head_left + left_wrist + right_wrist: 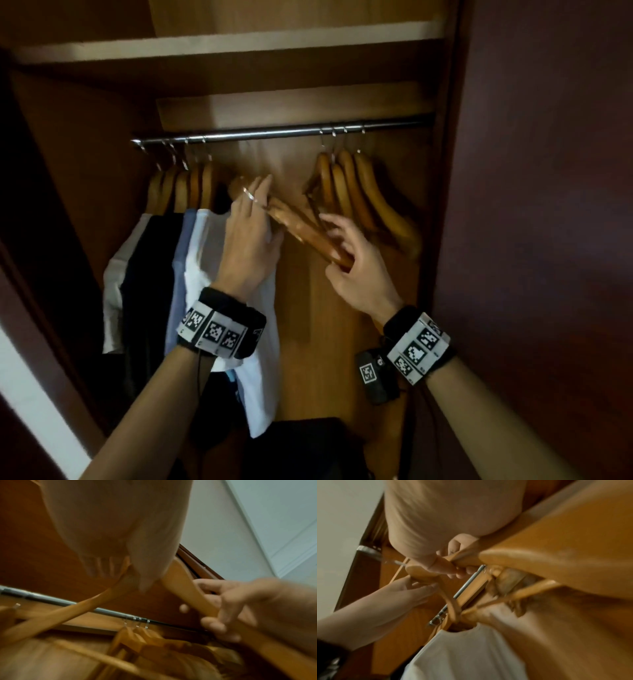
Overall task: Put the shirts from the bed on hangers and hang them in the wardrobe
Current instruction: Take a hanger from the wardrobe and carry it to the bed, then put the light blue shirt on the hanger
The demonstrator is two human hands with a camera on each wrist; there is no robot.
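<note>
Wooden hanger [301, 228] sits off the rail, tilted across the middle of the wardrobe [346, 329], and both hands are on it. The left hand [248, 240] meets its upper end: in the head view the fingers reach up over the wood near the metal hook, fairly straight, and the right wrist view shows the thumb and fingers laid round that end, though blur keeps the grip from being sure. The right hand [356, 270] grasps the lower arm of the hanger, fingers curled round the wood with the thumb beneath; the left wrist view shows this wrap plainly [216, 616].

Above runs the metal rail [284, 133]. At its left end hang five wooden hangers carrying the shirts [191, 270]: a pale one at the far left, a black one, a blue one, and a white one nearest the middle, which hangs behind the left hand and wrist. At the right end hang four bare hangers [359, 198], just beside the right hand's fingertips; whether they touch cannot be told. The held hanger lies in the gap between the two groups, below the rail, and carries no garment.

Both wrists wear black bands with black-and-white marker tags [214, 330]. A pale shelf edge [219, 42] crosses above the rail, and a dark reddish door [548, 205] stands open at the right
</note>
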